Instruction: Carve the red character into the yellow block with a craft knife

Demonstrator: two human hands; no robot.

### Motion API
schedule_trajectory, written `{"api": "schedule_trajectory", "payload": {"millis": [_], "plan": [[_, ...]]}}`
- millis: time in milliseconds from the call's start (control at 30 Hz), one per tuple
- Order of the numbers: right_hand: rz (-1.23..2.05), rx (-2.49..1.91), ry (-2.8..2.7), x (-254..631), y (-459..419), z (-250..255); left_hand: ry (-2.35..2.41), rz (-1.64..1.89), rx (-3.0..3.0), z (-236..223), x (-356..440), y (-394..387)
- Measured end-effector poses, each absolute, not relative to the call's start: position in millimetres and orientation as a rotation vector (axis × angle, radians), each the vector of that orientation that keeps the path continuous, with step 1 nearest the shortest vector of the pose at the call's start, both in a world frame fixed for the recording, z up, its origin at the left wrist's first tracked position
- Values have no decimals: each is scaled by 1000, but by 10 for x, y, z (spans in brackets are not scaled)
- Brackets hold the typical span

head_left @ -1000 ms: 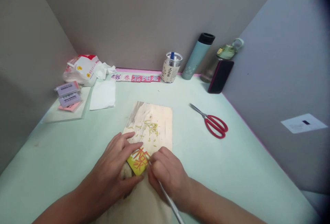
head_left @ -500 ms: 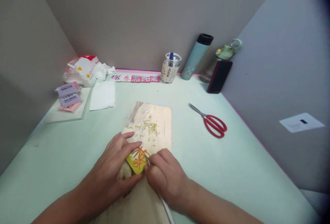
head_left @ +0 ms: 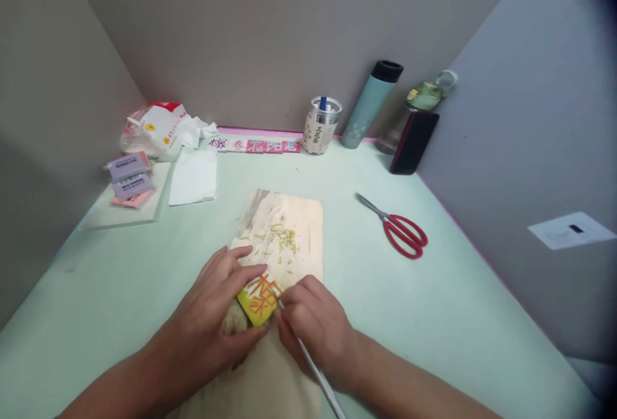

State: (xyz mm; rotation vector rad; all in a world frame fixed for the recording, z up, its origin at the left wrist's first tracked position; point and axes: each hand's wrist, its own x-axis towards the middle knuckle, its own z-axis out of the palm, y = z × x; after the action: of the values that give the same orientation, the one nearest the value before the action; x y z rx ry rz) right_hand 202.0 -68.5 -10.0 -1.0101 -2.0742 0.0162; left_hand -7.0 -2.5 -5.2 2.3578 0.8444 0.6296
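Note:
My left hand [head_left: 219, 303] steadies a yellow carving block [head_left: 260, 308], thumb at its near edge and fingers along its far side. The block's top bears a red character, with pale patches where the yellow is cut away. A slim metal craft knife [head_left: 321, 377] is gripped in my right hand [head_left: 315, 322], its tip at the block's right edge; the fingers partly hide the blade. Under the block lies a wooden board [head_left: 303, 220], with thin yellow shavings [head_left: 288, 239] scattered beyond my hands.
Red-handled scissors [head_left: 405, 236] lie to the right. Along the back stand a clear jar [head_left: 319, 133], a blue tumbler [head_left: 370, 107], a green-lidded bottle [head_left: 427, 94] and a phone [head_left: 414, 142]. Wrapped blocks [head_left: 131, 184], tissue [head_left: 193, 178] and a plastic bag [head_left: 154, 130] sit at left.
My right hand has shifted slightly, and the knife handle now leans farther right and lower. The knife tip has moved toward the block's right edge. My left hand keeps its hold.

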Motion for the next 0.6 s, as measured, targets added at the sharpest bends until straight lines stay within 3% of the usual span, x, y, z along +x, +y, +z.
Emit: {"api": "schedule_trajectory", "payload": {"millis": [133, 600], "plan": [[-53, -992, -2072, 2033, -696, -86, 867, 634, 2353, -42, -60, -34], [186, -1008, -1925, 2011, -647, -90, 841, 566, 2365, -48, -77, -31]]}}
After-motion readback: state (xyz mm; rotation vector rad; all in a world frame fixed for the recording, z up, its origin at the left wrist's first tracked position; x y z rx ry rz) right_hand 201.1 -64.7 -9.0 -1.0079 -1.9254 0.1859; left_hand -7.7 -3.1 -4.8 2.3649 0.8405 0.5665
